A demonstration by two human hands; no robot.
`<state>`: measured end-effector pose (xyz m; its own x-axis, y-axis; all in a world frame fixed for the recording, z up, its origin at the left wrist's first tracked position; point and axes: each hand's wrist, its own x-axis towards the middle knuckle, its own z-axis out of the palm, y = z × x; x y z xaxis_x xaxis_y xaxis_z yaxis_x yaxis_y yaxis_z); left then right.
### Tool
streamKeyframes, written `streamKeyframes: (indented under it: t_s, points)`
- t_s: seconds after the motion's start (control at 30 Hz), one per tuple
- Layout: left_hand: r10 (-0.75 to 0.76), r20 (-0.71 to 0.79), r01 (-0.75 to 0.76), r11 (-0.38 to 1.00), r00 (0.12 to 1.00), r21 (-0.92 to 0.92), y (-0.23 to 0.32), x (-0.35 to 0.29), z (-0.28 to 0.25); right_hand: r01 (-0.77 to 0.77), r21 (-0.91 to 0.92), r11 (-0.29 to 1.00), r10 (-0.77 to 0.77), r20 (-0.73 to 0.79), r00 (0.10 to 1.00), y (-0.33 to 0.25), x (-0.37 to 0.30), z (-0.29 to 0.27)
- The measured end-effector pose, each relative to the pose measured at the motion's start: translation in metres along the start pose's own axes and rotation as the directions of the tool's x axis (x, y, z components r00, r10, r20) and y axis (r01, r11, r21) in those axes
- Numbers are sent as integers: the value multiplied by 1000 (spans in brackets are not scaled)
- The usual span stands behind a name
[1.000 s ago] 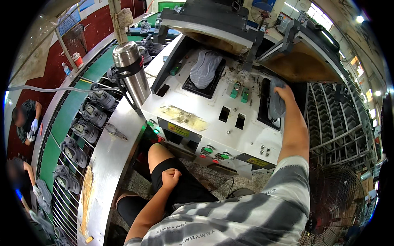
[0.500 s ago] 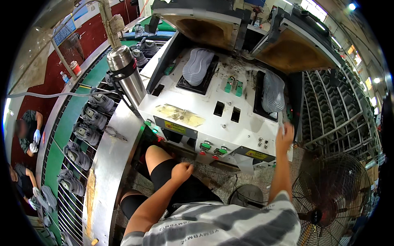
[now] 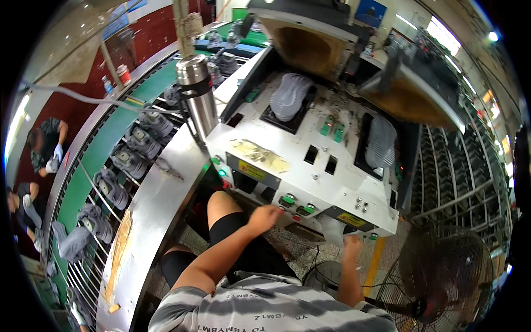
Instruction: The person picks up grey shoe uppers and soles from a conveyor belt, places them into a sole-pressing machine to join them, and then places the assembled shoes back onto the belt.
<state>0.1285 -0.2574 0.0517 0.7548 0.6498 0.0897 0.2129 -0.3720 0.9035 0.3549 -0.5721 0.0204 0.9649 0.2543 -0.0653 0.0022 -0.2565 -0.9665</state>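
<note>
My left hand [image 3: 264, 218] is loosely curled with nothing visible in it, its fingertips close to the button row on the machine's [image 3: 254, 141] front; I cannot tell whether they touch. My right hand [image 3: 350, 248], smeared by motion, hangs low before the right front panel, its fingers unclear. Two grey ribbed shoe soles face up on the white top: the left sole [image 3: 290, 97] on a black pad under a raised lid [image 3: 304, 47], the right sole [image 3: 381, 141] under a blurred, half-lowered lid [image 3: 412, 97]. Green-capped buttons [image 3: 305, 209] line the front.
A steel flask [image 3: 198, 99] stands at the machine's left corner. Grey shoes [image 3: 128, 160] line a roller rack beside a green conveyor [image 3: 102, 177], with co-workers beyond. A large fan [image 3: 431, 276] stands at lower right, near dark racks [image 3: 453, 177] and a bin [image 3: 323, 276].
My right hand has dropped from the machine's top right edge to below its front. My left hand has moved forward from my lap to the buttons. The right lid has tilted down.
</note>
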Motion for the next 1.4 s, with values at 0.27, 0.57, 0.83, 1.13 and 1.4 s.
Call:
streamKeyframes:
  t_s: [0.27,0.57,0.83,1.13,1.4]
  points:
    - [-264,-871,602,797,414,44,-121,-186,-221,875,11,484,-828,332,453,-221,-26,280]
    - [-78,-997,893,447,-15,-49,-153,-433,-267,425,-782,456,-479,187,858,-364,222,466]
    - [-16,-968,897,373,-249,-237,-145,-406,-276,179,-715,675,-212,43,976,-365,153,461]
    - [-165,-976,822,529,-142,-209,-125,-405,-283,655,-95,749,-660,-183,729,-295,15,371]
    - [-328,-713,-43,893,620,-448,-37,-323,-247,-433,510,743,-372,853,367,-226,-189,377]
